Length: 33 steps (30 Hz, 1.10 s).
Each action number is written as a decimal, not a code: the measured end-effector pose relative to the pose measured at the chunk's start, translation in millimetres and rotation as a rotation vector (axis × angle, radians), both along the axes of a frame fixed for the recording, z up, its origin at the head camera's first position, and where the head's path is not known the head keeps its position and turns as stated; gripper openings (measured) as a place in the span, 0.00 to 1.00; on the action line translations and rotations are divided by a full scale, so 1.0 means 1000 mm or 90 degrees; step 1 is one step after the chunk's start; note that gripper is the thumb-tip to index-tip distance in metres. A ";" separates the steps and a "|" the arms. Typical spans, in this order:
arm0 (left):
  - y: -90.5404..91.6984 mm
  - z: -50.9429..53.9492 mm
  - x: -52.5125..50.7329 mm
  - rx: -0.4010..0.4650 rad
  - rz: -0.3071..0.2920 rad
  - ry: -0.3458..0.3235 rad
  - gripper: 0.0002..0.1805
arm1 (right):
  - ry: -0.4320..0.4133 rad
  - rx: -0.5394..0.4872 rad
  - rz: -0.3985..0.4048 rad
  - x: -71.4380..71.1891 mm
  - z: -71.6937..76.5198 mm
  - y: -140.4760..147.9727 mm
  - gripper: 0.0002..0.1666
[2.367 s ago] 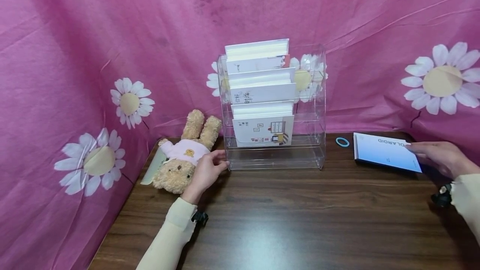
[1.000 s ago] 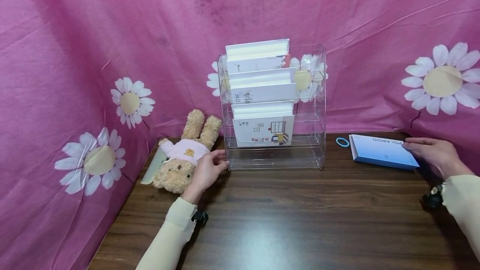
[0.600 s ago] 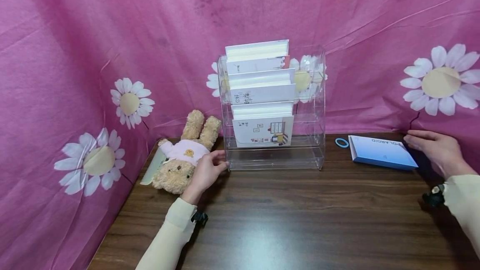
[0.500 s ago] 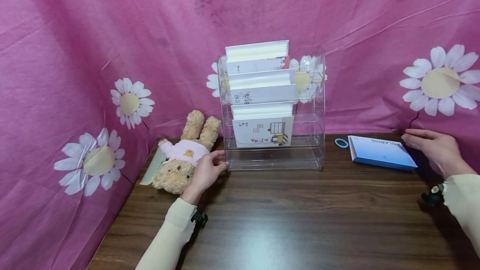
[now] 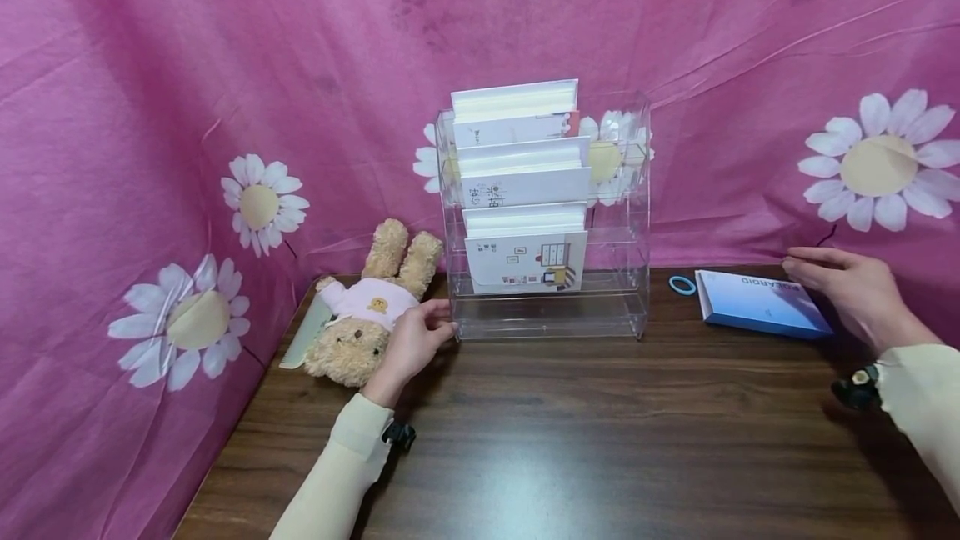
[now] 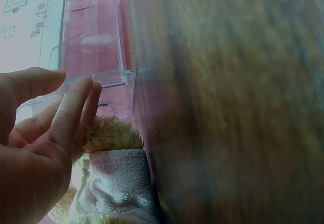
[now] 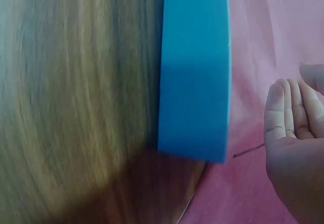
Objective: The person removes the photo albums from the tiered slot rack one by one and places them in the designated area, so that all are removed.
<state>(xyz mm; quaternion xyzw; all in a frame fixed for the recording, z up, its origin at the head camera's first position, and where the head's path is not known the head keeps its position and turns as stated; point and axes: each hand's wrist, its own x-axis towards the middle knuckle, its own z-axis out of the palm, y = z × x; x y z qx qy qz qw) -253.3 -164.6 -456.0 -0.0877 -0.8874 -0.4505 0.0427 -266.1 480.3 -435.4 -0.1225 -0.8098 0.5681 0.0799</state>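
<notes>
My left hand (image 5: 413, 344) touches the lower left side of the clear acrylic rack (image 5: 551, 327), its fingers fairly straight in the left wrist view. Three white books stand in the rack's tiers: an upper book (image 5: 510, 130), a middle book (image 5: 525, 187) and a lower book (image 5: 525, 263). To the right, a blue-and-white book (image 5: 761, 307) lettered POLAROID lies flat on the table. My right hand (image 5: 858, 290) hovers at that book's far right corner, holding nothing. In the right wrist view its fingers lie together, apart from the book's blue spine (image 7: 195, 82).
A teddy bear (image 5: 378, 304) in a pink shirt lies left of the rack, partly over a pale green comb (image 5: 300, 342). Between rack and blue book sits a light blue ring (image 5: 682, 285). Pink flowered cloth (image 5: 712, 65) hangs behind the brown wooden table (image 5: 585, 432).
The POLAROID book, earlier held by my right hand and tilted, has shifted slightly left and now lies flat, released. The right hand has risen off it and drifted left. The left hand is unmoved.
</notes>
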 end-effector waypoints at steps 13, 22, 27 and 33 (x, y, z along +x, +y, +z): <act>-0.001 0.003 0.000 -0.011 -0.001 0.004 0.19 | 0.034 -0.012 0.050 0.012 0.011 -0.046 0.16; -0.001 0.004 0.001 -0.001 -0.001 -0.005 0.19 | 0.113 -0.046 0.142 0.011 0.024 -0.092 0.17; 0.000 0.004 0.001 -0.009 -0.001 0.001 0.19 | 0.127 -0.054 0.171 0.012 0.034 -0.120 0.16; 0.001 0.004 0.002 -0.005 0.001 -0.008 0.19 | 0.116 -0.007 0.171 0.013 0.047 -0.154 0.16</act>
